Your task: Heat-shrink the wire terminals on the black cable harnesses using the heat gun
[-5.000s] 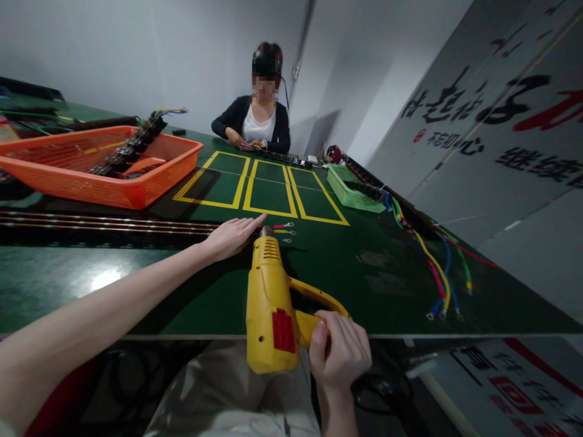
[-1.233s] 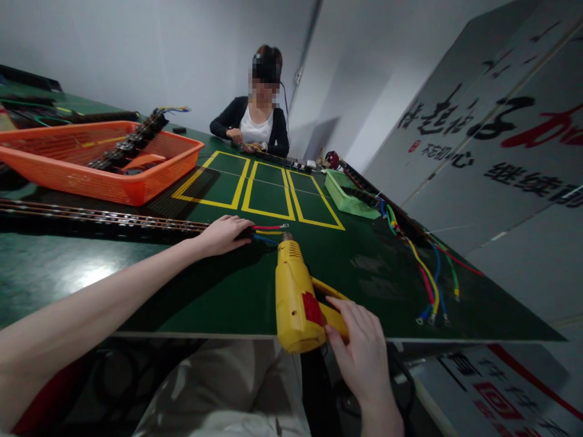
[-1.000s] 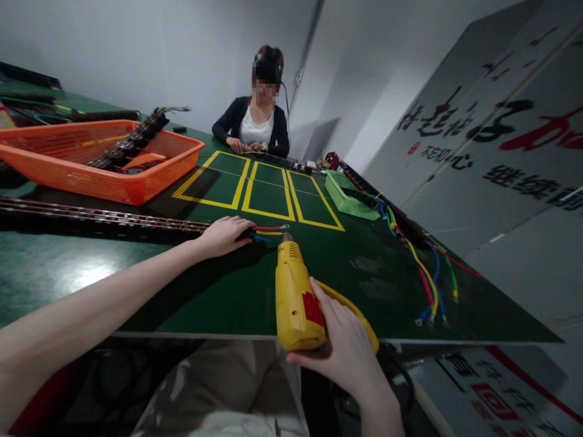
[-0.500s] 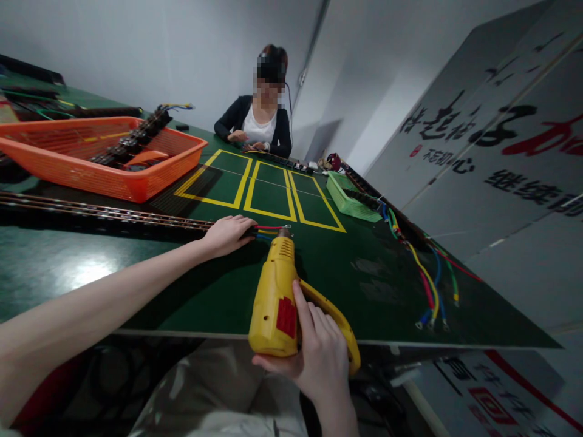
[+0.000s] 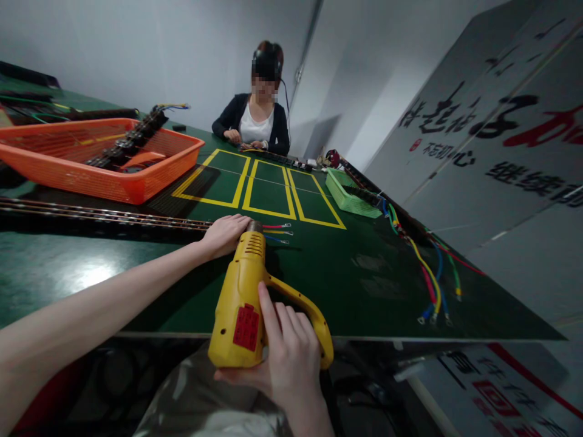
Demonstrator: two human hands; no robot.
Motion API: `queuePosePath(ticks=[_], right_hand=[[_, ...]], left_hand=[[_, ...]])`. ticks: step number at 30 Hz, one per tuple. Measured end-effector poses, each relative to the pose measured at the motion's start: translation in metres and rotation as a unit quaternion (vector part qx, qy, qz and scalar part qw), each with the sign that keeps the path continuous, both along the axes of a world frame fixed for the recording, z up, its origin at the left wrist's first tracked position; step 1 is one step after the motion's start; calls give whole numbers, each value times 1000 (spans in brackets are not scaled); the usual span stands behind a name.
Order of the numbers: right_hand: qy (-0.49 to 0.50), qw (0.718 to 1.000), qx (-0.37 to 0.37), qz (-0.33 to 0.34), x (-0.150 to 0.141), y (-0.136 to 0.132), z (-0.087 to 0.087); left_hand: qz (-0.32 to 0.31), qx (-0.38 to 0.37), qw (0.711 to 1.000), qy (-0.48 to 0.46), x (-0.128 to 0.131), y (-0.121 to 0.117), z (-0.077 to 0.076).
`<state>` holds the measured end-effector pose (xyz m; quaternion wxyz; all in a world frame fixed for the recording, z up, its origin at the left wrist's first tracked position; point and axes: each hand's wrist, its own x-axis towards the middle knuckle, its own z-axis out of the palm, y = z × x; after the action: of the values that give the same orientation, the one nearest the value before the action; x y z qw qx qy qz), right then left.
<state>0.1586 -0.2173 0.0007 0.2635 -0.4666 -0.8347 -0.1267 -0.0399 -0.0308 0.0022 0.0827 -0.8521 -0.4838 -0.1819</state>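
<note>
My right hand [image 5: 291, 340] is wrapped around the handle of a yellow heat gun [image 5: 241, 285] with a red label on its side. The gun's metal nozzle points away from me, close to the fingers of my left hand [image 5: 225, 235]. That left hand is closed over the end of a long dark wiring harness [image 5: 136, 220] lying on the table. Out of its far side stick red, yellow and blue wires [image 5: 276, 232] tipped with metal ring terminals. The nozzle partly covers the left fingertips and the near part of the wires.
An orange basket [image 5: 136, 189] holding a dark harness stands at the left on the green table [image 5: 319, 285]. At right are a green basket [image 5: 350, 200] and colored cables with ring terminals [image 5: 430, 285]. Yellow tape rectangles [image 5: 271, 214] mark the middle. Across sits a person [image 5: 257, 124].
My right hand has moved the heat gun leftward, so its nozzle now lies beside my left fingers instead of over the wire tips. My left hand has stayed in place.
</note>
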Motion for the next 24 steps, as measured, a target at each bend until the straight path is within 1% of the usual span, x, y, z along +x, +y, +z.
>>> queuePosePath(ticks=[4,7,16,24], right_hand=[[11,1000,-9,12,7,2,2],[14,1000,-3,13,17,7,2],[31,997,29,-72,42,17,-5],[21,995,48,-82,42,17,-2]], left_hand=[[3,4,1000,-1,0,0,1],[-3,2,1000,-5,0,-1,2],[2,-1,1000,-7,0,0,2],[-10,3,1000,-6,0,0,1]])
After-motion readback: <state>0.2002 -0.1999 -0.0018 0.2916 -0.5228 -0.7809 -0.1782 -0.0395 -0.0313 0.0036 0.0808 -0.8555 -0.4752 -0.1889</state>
